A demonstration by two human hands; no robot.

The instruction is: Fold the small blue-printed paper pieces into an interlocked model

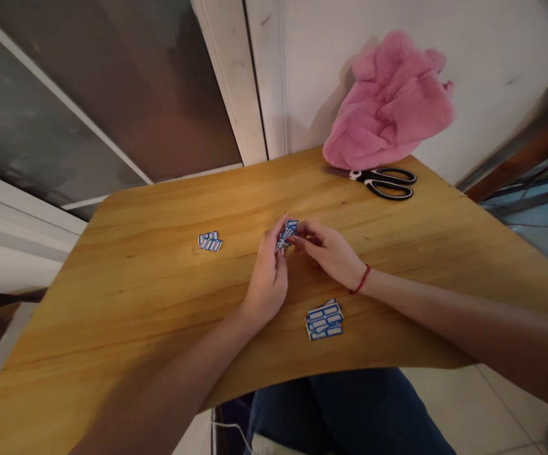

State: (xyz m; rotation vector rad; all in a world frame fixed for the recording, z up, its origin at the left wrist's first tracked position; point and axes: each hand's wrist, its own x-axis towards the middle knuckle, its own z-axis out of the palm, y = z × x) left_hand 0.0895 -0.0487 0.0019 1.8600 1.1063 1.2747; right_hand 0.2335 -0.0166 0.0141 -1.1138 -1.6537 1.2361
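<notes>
Near the middle of the wooden table, my left hand [268, 272] is closed around a small bunch of blue-and-white paper labels [287, 232]. My right hand [325, 249], with a red string bracelet [361, 279] at its wrist, pinches the same bunch from the right with thumb and fingertips. Part of the bunch is hidden by my fingers. To the left on the table lies a small cluster of similar labels [210, 241]. Closer to me, below my right hand, sits a stack of larger blue-bordered label pieces [324, 320], overlapping one another.
Black-handled scissors [387, 183] lie at the back right of the wooden table [160, 284]. Behind them a pink plush cloth [392, 101] rests against the white wall. A glass-panelled door [160, 82] borders the back left. My legs are under the front edge.
</notes>
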